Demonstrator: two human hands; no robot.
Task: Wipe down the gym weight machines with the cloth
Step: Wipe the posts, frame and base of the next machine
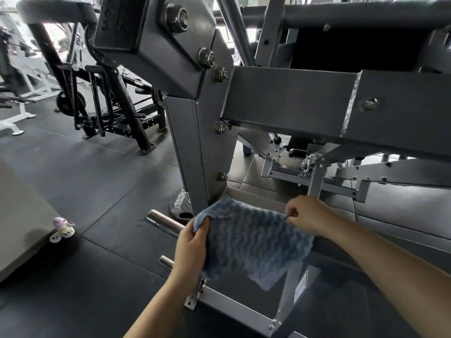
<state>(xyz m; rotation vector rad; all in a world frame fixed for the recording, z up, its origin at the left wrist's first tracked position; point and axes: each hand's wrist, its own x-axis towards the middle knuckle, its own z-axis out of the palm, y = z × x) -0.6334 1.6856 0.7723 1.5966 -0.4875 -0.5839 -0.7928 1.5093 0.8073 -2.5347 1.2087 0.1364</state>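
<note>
The cloth (249, 240), a fluffy blue towel with wavy lighter and darker stripes, hangs spread in the air just in front of the foot of the grey upright post (192, 147) of the weight machine. The left hand (192, 247) grips its left edge, thumb over the folded corner; the right hand (305, 215) pinches its upper right edge between thumb and fingertips, so the fabric is stretched between them and its lower corner droops free.

The post is painted grey steel, square in section, joined by hex bolts (219, 73) to a broad grey crossbeam (317, 101) running right. Two polished chrome pegs (166, 223) jut out left of the post's base. Behind the base lies a dark weight plate (179, 203) with white lettering that seems to read "OLYMPIC". A lighter grey frame bar (231, 306) runs below the cloth.

The floor (85, 167) left of the post is dark rubber matting; to the right it turns to pale tile. Farther left stands a black machine (109, 101), and a small pale toy-like charm (62, 228) sits by a grey block.
</note>
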